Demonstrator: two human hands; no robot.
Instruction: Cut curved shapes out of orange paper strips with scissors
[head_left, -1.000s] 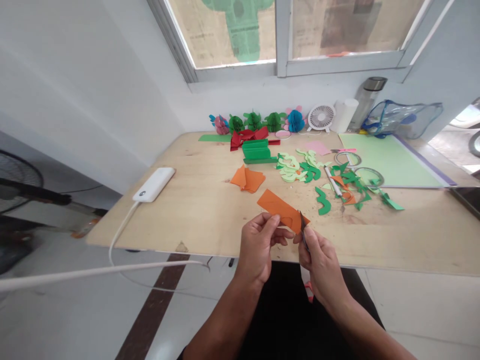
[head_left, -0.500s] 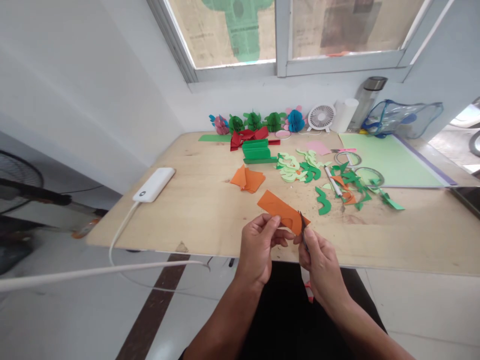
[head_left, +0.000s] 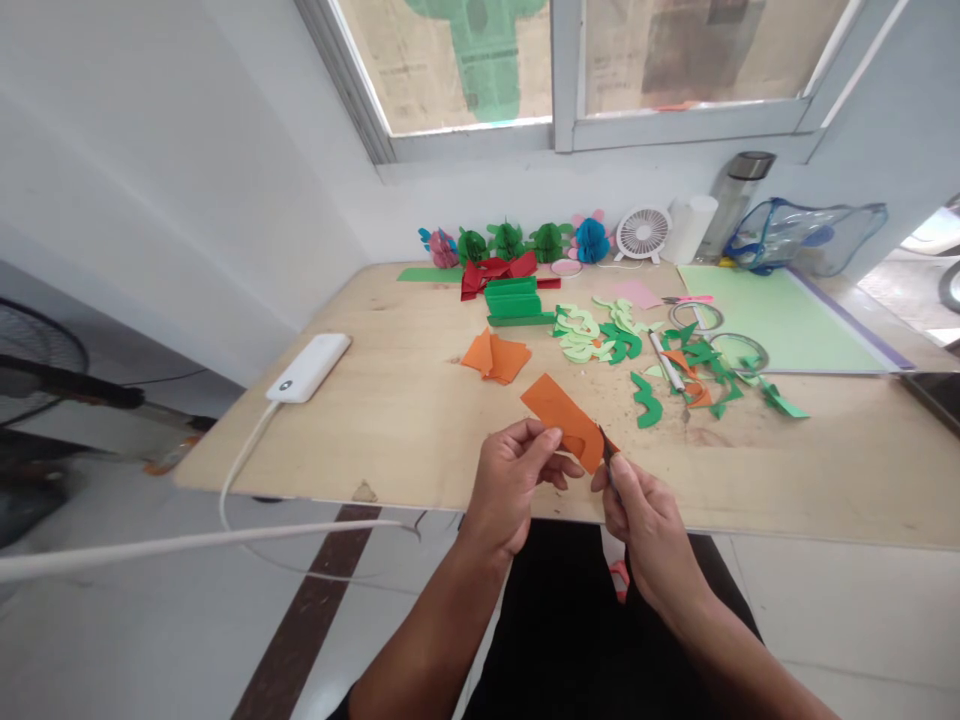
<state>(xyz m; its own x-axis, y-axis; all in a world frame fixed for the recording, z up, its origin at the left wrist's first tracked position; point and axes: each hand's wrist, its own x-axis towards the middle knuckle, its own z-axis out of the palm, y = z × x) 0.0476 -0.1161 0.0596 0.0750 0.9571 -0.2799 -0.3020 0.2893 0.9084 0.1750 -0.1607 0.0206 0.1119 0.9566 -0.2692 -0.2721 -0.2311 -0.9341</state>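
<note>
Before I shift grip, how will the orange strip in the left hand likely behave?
The orange strip is probably light, being a thin sheet. It seems fairly stiff: its far end juts past the left hand without visible droop. It may flex near the scissors, whose blades meet its other end.

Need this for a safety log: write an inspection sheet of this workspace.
Surface: wooden tabletop, brown patch by the front edge.
Job's things: orange paper; scissors, blades at its right end.
Clutter: paper scraps beside a white pen.
Grips: left grip pinches the orange paper; right grip holds the scissors.
Cables: white cable leaves a white box, hanging over the front edge.
Surroundings: window behind the tabletop; small white fan below it.
</note>
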